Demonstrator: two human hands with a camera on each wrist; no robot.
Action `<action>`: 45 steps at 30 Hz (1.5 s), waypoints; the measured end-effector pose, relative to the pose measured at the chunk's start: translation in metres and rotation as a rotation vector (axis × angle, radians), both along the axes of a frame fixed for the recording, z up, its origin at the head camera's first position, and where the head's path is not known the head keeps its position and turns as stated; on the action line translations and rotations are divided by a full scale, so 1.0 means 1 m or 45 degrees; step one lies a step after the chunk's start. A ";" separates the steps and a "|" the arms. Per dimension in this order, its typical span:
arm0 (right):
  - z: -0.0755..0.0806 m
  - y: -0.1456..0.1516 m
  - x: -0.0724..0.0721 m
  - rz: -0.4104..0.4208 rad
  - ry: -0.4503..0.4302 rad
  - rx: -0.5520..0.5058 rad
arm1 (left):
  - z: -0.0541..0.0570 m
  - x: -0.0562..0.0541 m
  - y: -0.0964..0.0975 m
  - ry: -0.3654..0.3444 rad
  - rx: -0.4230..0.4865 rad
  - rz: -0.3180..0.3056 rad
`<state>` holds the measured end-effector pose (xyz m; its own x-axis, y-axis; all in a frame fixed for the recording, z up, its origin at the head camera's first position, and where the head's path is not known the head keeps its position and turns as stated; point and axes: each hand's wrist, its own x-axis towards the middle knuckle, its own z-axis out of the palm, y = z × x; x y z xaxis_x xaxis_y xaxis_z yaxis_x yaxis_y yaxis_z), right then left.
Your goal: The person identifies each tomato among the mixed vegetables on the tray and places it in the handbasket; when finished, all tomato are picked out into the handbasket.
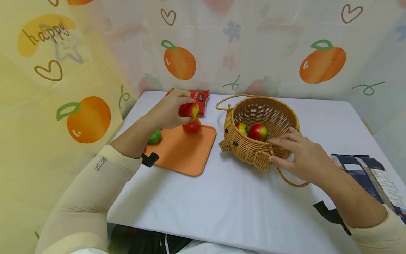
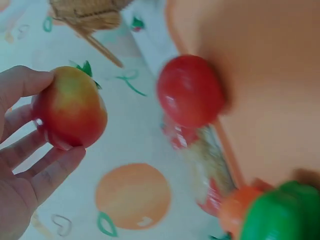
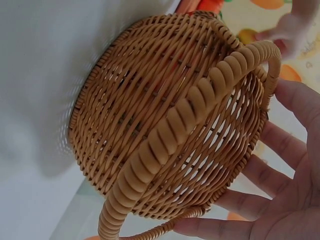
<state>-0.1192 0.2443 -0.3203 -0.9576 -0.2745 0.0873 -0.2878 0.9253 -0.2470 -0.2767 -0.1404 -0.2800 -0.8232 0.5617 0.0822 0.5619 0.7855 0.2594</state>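
Plainly, the left hand (image 1: 169, 110) grips a red-yellow fruit (image 2: 70, 110) between thumb and curled fingers. Near those fingertips, a round red fruit (image 1: 192, 127) sits at the orange tray's (image 1: 187, 158) far edge; a green pepper (image 1: 155, 138) lies back toward the wrist. The right hand's (image 1: 304, 155) fingers, spread apart, touch the wicker basket's (image 1: 245, 151) rim; left of them, 2 pieces of produce (image 1: 257, 132) lie inside.

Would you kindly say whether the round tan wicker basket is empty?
Not empty: inside the basket, the head view shows two red-and-yellow fruits.
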 end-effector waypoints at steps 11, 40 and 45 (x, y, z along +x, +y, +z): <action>0.000 -0.001 0.000 0.017 0.018 -0.003 | 0.032 0.007 0.068 0.046 0.128 -0.164; -0.001 -0.002 -0.001 0.012 0.042 -0.012 | -0.008 0.006 0.169 -0.046 -0.218 -0.423; -0.002 0.000 -0.001 -0.004 0.032 -0.006 | -0.002 0.004 0.160 -0.017 -0.169 -0.420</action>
